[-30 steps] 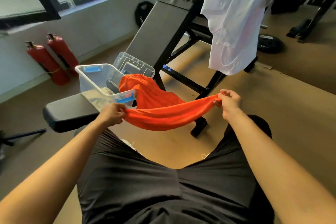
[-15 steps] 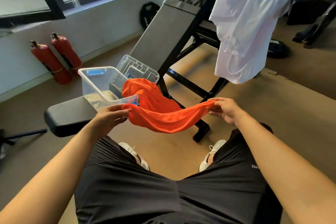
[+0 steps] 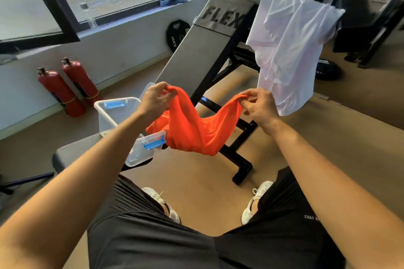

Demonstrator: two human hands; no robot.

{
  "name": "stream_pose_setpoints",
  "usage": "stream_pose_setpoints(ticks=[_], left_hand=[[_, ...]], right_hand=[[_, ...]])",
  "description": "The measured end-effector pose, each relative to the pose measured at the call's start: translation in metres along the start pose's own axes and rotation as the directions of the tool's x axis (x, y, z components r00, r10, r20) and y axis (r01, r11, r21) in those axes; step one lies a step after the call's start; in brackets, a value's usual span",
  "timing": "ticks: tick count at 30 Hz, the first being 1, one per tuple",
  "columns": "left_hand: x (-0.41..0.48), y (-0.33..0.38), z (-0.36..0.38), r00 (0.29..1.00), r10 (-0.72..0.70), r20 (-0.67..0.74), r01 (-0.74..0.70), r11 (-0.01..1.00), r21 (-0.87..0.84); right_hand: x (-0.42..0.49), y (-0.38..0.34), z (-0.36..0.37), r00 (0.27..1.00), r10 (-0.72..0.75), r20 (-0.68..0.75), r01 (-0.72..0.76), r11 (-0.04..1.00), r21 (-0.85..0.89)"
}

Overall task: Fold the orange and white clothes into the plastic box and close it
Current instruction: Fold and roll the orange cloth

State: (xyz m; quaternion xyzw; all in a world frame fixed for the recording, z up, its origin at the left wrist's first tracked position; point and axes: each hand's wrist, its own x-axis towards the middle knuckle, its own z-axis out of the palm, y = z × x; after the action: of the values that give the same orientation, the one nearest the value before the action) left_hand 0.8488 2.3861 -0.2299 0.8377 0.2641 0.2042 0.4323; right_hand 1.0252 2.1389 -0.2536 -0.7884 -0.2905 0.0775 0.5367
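An orange garment (image 3: 194,129) hangs in the air between my hands, sagging in the middle. My left hand (image 3: 155,99) pinches its left top edge and my right hand (image 3: 258,106) pinches its right top edge. Just left of and below the cloth stands a clear plastic box (image 3: 113,113) with blue clips, open, on the black bench seat (image 3: 65,157). Its clear lid (image 3: 146,89) is mostly hidden behind my left hand. A white garment (image 3: 284,50) is draped over the top of the inclined bench (image 3: 196,50), to the upper right.
Two red fire extinguishers (image 3: 65,87) stand by the wall on the left. The bench's black frame (image 3: 238,153) runs across the floor under the cloth. Weight plates (image 3: 177,35) lean by the wall and lie on the floor (image 3: 326,70). My legs and white shoes are below.
Both hands have lifted the orange garment upward, off the box and bench, and shifted their grips to its top edge. It now hangs freely in front of the box.
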Motion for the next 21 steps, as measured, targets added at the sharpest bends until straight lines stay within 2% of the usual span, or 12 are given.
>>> stream_pose_setpoints(ticks=[3,7,11,14,16,19,21], left_hand=[[0.023,0.049,-0.012,0.999,-0.025,0.019,0.029,0.981,-0.192],[0.047,0.105,-0.028,1.000,-0.015,0.009,0.018,0.921,-0.389],[0.053,0.153,-0.036,0.998,0.044,0.053,-0.010,0.855,-0.519],[0.052,0.188,-0.047,0.992,0.118,0.037,-0.070,0.781,-0.621],[0.053,0.207,-0.053,0.987,0.159,0.012,-0.108,0.722,-0.684],[0.055,0.231,-0.057,0.973,0.230,-0.024,-0.162,0.605,-0.779],[0.054,0.243,-0.055,0.968,0.247,-0.039,-0.169,0.532,-0.830]], right_hand=[[0.024,-0.040,-0.013,0.997,0.082,-0.009,-0.076,0.955,0.286],[0.056,-0.096,-0.025,0.987,0.154,0.033,-0.145,0.804,0.576],[0.073,-0.139,-0.033,0.996,0.085,0.014,-0.069,0.689,0.721],[0.074,-0.169,-0.047,0.989,-0.006,-0.145,0.108,0.692,0.714],[0.069,-0.187,-0.059,0.952,-0.078,-0.295,0.261,0.708,0.656],[0.054,-0.206,-0.081,0.831,-0.228,-0.507,0.479,0.757,0.445],[0.045,-0.212,-0.094,0.751,-0.318,-0.579,0.562,0.768,0.307]])
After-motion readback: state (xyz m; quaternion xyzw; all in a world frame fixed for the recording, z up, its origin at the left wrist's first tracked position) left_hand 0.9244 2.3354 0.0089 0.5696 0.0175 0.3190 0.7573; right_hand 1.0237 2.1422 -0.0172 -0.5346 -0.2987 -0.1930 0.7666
